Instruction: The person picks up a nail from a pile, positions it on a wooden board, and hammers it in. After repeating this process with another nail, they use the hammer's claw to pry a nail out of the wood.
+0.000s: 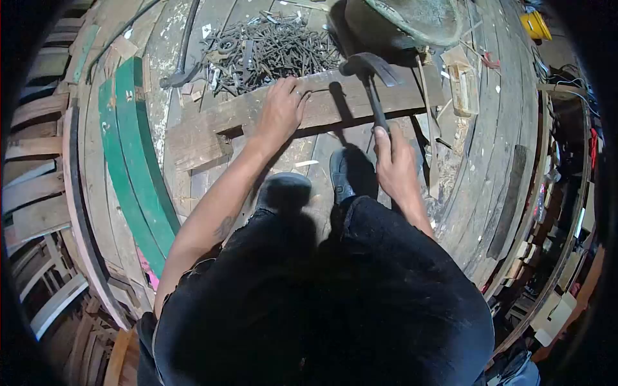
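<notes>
My right hand (398, 164) is closed around the handle of a claw hammer (375, 96), its head raised above a wooden beam (354, 100) on the floor. My left hand (282, 110) rests on the beam, left of the hammer, fingers curled in. A thin dark shape shows at its fingertips; I cannot make out whether it is a nail or a shadow. Just behind the beam lies a heap of loose, rusty nails (277, 51). The beam's left part meets a shorter wood block (199, 145).
Green painted boards (132, 148) lie on the left, near a dark pry bar (183, 64). A worn bucket-like container (399, 29) stands behind the beam. A clear plastic tray (463, 87) is at right. My shoes (342, 174) stand close to the beam; stacked timber lines the left.
</notes>
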Tool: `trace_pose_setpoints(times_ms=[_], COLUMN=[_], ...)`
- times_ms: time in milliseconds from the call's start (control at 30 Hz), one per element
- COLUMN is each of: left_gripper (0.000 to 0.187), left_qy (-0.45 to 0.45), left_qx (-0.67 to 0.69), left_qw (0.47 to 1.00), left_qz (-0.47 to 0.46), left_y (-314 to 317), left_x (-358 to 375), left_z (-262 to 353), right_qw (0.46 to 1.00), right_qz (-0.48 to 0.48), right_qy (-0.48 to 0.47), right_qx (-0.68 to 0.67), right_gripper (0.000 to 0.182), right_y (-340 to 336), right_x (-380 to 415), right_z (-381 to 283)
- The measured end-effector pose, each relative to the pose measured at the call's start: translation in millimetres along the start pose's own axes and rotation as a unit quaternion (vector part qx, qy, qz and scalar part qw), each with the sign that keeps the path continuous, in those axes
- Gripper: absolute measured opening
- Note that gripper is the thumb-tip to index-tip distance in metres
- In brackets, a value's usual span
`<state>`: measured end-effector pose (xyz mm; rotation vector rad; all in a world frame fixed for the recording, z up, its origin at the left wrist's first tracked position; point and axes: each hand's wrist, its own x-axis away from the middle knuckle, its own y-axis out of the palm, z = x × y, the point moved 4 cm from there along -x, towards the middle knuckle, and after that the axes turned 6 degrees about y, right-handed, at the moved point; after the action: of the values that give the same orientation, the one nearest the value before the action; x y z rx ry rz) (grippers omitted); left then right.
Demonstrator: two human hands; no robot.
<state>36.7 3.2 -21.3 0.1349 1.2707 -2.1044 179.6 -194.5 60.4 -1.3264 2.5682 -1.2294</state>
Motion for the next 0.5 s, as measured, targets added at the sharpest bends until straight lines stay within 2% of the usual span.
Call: trace_pose_setpoints(times_ms=[233, 400, 500], left_gripper=[0.017, 0.020, 0.023], left_qy=[0.021, -0.031, -0.015], left_qx=[-0.004, 0.018, 0.004], left_qw=[1.000, 0.999, 1.000], left_qz=[0.013, -0.002, -0.013], left_y=[-3.8, -4.3, -6.3], left_x=[-2.5, -6.3, -1.0], left_z=[3.4, 4.0, 7.4], right_qw=[0.999, 0.999, 0.998], right_qz=[0.017, 0.002, -0.005], right_qy=[0.005, 0.029, 0.037], right_qx=[-0.045, -0.043, -0.045], right_gripper=[0.028, 0.032, 0.032], right_y=[-12.4, -6.4, -4.6], right_x=[3.9, 13.0, 14.4], right_z=[-8.0, 2.6, 6.4])
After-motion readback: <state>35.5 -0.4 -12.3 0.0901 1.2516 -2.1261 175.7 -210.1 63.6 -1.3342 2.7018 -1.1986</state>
